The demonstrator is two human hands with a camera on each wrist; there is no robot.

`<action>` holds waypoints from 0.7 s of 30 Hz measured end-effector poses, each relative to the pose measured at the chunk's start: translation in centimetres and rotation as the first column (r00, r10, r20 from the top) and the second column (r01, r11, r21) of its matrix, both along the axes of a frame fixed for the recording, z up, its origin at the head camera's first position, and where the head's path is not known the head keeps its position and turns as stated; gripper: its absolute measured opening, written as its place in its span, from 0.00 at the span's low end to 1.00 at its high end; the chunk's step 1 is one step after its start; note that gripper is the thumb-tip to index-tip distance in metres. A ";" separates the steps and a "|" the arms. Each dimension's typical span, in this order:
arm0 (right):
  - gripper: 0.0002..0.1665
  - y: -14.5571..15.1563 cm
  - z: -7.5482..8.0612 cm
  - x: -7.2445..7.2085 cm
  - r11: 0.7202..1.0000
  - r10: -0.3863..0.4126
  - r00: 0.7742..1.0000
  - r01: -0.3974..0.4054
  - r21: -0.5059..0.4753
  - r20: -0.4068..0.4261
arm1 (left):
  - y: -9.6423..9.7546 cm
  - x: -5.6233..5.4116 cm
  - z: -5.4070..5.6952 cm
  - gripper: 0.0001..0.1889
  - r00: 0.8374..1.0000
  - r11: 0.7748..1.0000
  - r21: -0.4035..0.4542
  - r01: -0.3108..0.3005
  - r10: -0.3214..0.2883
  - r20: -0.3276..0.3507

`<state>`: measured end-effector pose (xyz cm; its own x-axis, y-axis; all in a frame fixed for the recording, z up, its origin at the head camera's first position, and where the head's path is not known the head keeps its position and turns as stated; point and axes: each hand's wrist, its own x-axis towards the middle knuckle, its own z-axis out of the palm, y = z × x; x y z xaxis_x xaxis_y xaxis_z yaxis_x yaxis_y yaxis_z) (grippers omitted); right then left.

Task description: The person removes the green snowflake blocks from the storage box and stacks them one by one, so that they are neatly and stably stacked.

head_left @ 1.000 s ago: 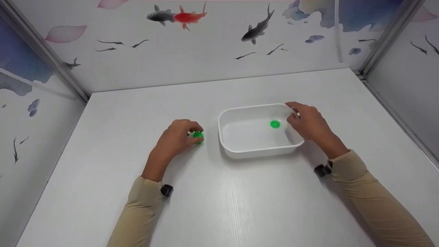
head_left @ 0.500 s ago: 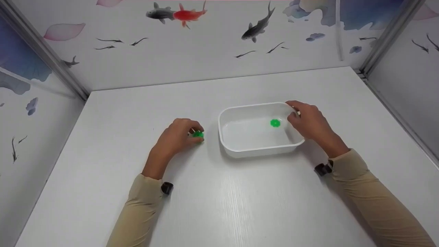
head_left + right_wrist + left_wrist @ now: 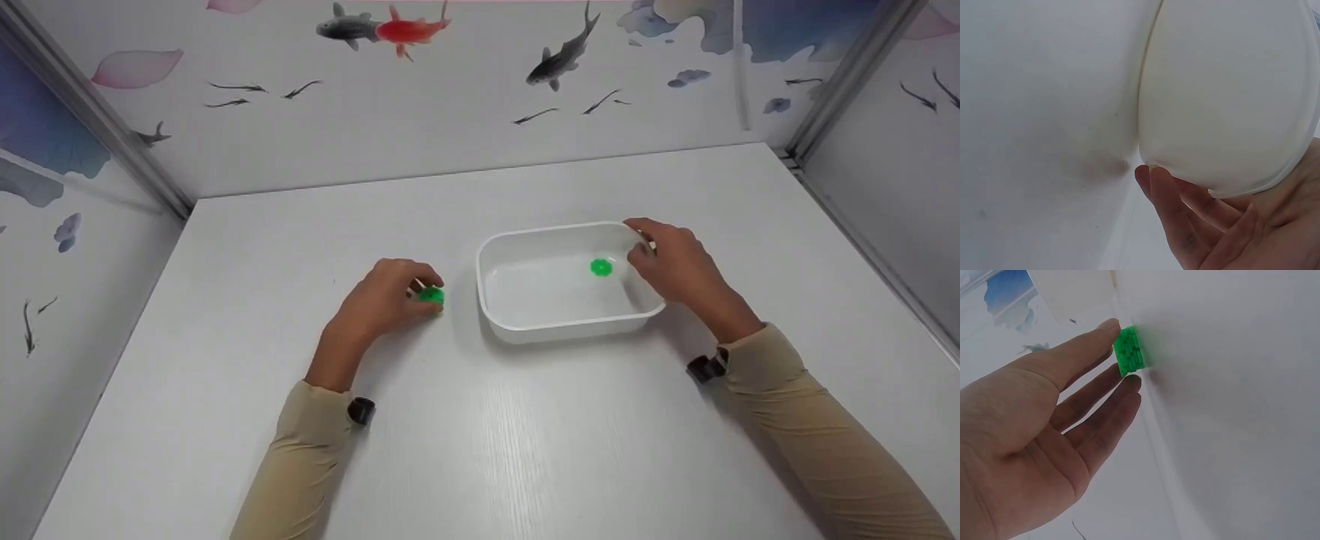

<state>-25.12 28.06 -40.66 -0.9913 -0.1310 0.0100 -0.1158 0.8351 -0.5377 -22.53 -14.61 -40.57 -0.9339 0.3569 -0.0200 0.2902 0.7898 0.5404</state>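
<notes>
My left hand [image 3: 382, 296] pinches a small stack of green notched plastic discs [image 3: 1129, 350] between thumb and fingers, close to the white tabletop. In the left wrist view the thumb lies along one side of the stack, fingertips at the other. To its right stands a white plastic tub [image 3: 566, 327], rectangular with rounded corners. On the tub's floor, toward its right end, lies one green flower-shaped disc [image 3: 601, 268]. My right hand [image 3: 675, 262] grips the tub's right end, the thumb inside the rim; in the right wrist view its fingers [image 3: 1171, 208] reach under the outer wall.
The tub and both hands are on a white table [image 3: 495, 450]. A panel [image 3: 450, 112] printed with fish rises behind its back edge, and side panels stand left and right. Each wrist carries a small black camera, such as the left wrist camera [image 3: 361, 410].
</notes>
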 end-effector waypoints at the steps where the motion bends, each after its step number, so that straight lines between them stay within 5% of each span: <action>1: 0.32 0.0 0.0 0.0 1.000 0.005 1.000 -0.005 -0.001 -0.006 | -0.1 0.0 0.0 0.16 1.000 1.000 0.004 0.004 -0.004 -0.001; 21: 0.31 0.0 0.0 0.0 1.000 0.015 1.000 -0.015 0.001 -0.018 | -0.1 -0.1 -0.2 0.17 1.000 0.999 0.033 0.001 -0.002 0.007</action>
<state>-25.08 28.06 -40.62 -0.9889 -0.1457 0.0277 -0.1378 0.8339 -0.5344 -22.59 -14.73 -40.75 -0.9332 0.3589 -0.0150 0.2874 0.7710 0.5684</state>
